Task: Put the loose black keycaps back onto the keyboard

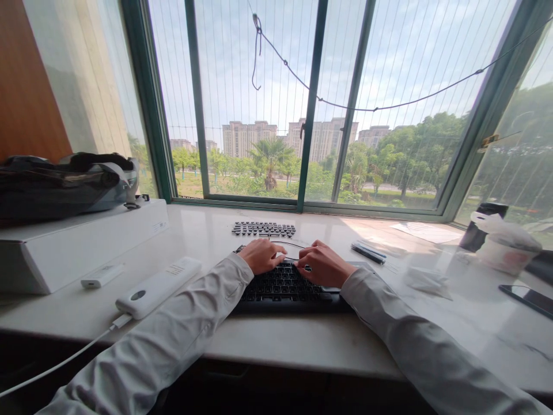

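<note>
The black keyboard (279,285) is set on the pale desk (276,340), with a group of dark keycaps (263,229) laid just beyond it. Over its far part the left hand (262,255) is held with fingers loosely bent, and the right hand (324,263) with fingers drawn narrow; whether anything is gripped by either cannot be told. A thin dark cable (287,243) is seen between the hands.

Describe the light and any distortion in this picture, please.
Head view: daylight enters through the window, while below the countertop it is nearly black; head view: sunlight brightens the countertop beside the paper; head view: the outer window frames slant outward, probably wide-angle distortion.
</note>
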### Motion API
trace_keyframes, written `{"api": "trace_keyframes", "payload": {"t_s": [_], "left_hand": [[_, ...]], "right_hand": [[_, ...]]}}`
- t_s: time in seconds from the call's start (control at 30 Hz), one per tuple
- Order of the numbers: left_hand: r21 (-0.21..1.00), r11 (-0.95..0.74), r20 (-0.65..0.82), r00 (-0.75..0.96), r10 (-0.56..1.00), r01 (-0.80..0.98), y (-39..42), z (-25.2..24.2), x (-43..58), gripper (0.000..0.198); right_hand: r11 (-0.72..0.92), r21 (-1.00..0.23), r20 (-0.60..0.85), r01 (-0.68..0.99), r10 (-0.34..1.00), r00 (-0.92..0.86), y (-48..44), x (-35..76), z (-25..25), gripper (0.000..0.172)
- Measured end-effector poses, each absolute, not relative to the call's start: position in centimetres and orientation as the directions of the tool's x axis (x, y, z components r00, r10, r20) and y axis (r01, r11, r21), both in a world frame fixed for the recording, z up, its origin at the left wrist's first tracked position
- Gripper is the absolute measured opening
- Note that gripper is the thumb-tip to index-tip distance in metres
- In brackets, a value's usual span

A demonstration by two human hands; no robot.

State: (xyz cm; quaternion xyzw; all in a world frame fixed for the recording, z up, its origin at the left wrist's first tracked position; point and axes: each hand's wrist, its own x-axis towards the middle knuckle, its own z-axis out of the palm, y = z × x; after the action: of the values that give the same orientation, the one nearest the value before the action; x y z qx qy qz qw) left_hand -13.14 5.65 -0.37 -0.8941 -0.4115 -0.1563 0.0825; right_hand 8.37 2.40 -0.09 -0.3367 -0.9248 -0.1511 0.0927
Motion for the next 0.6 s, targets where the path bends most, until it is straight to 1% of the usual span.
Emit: {"api": "trace_keyframes", "payload": {"t_s": [0.2, 0.3, 0.37, 0.47, 0.6], "left_hand": [[-0.188, -0.614, 0.352, 0.636, 0.686, 0.767, 4.5, 0.5, -12.9, 0.037], [-0.259, -0.62, 0.33, 0.671, 0.664, 0.741, 3.6, 0.7, -12.3, 0.041], [-0.268, -0.643, 0.305, 0.696, 0.65, 0.718, 3.2, 0.5, -11.8, 0.042], [-0.237, -0.678, 0.275, 0.717, 0.64, 0.696, 3.0, -0.1, -11.2, 0.04], [-0.228, -0.699, 0.273, 0.734, 0.622, 0.678, 3.3, -0.5, -11.0, 0.037]], "right_hand": [[0.758, 0.221, 0.263, 0.614, 0.56, -0.786, 2.4, 8.2, 0.0, 0.026], [0.767, 0.232, 0.25, 0.598, 0.547, -0.799, 2.4, 8.0, 0.1, 0.025], [0.77, 0.236, 0.248, 0.593, 0.543, -0.803, 2.5, 8.0, 0.2, 0.024], [0.767, 0.229, 0.253, 0.599, 0.548, -0.797, 2.6, 8.0, 0.3, 0.024], [0.773, 0.252, 0.229, 0.583, 0.538, -0.812, 2.6, 8.0, 0.4, 0.02]]}}
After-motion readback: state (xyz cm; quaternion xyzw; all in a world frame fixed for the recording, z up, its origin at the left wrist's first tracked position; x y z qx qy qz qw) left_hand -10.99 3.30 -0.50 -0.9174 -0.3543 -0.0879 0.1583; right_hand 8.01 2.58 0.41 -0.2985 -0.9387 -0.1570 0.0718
